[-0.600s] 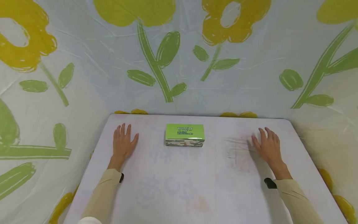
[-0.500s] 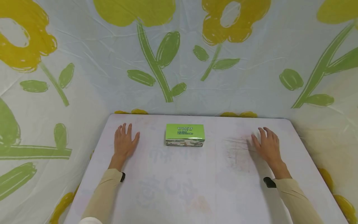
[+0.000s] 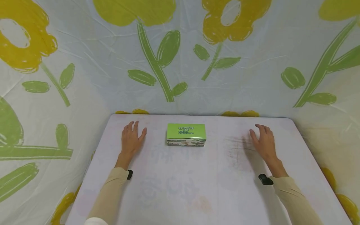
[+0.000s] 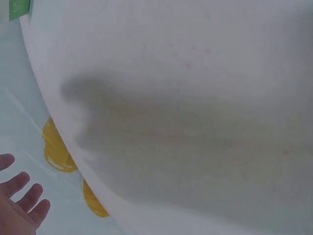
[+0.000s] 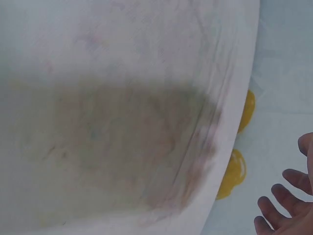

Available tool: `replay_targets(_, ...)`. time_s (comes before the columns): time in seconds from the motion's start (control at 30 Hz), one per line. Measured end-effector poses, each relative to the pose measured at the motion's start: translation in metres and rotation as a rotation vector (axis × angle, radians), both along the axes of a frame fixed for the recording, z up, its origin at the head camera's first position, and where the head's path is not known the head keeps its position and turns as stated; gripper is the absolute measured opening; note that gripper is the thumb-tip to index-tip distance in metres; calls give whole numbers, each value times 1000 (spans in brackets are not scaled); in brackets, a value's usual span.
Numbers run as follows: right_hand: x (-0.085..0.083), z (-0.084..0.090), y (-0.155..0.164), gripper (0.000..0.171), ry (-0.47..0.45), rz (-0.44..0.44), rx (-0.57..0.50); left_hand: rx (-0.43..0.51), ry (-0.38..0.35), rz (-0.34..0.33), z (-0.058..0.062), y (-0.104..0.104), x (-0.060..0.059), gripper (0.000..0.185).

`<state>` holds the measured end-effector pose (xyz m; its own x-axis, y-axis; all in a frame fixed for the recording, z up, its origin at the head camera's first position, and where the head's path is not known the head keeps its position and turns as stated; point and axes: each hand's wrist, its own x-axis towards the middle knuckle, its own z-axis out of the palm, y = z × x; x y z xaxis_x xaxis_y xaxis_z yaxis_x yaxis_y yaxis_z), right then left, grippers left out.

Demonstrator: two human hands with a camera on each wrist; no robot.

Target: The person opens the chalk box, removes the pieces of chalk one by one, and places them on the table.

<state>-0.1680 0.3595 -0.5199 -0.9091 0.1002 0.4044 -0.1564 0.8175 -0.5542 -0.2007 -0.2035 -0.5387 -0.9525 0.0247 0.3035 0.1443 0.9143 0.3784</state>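
Note:
A small green box [image 3: 186,134] with printed text lies near the far middle of a white table [image 3: 197,187]; a corner of the box [image 4: 18,9] shows in the left wrist view. My left hand [image 3: 132,139] hovers just left of the box, fingers straight and spread, holding nothing; its fingertips [image 4: 22,203] show in the left wrist view. My right hand [image 3: 262,140] is raised over the table well to the right of the box, fingers loosely bent, empty. Several of its fingertips [image 5: 286,205] appear in the right wrist view.
A cloth backdrop [image 3: 180,62] printed with yellow flowers and green stems rises right behind the table and wraps both sides. Faint reddish smudges [image 3: 239,153] mark the tabletop between the box and my right hand. The table's rounded far edge [image 5: 244,98] lies close beyond my fingers.
Both hands have lifted off the table and moved forward and inward, toward the box. The box has not moved.

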Motion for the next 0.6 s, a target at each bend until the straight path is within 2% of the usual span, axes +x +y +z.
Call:
replay_targets(0.23,-6,3,-15,42,-39,38,-92,50,-1,-4,2,11,-1,66)
replay_targets(0.37,-7,5,-25,40,-31,63,-133,72,14,-6,4,18,-2,64)
replay_targets(0.6,-11,8,-44,39,-34,58,-215,101,27,-17,4,30,-2,61)
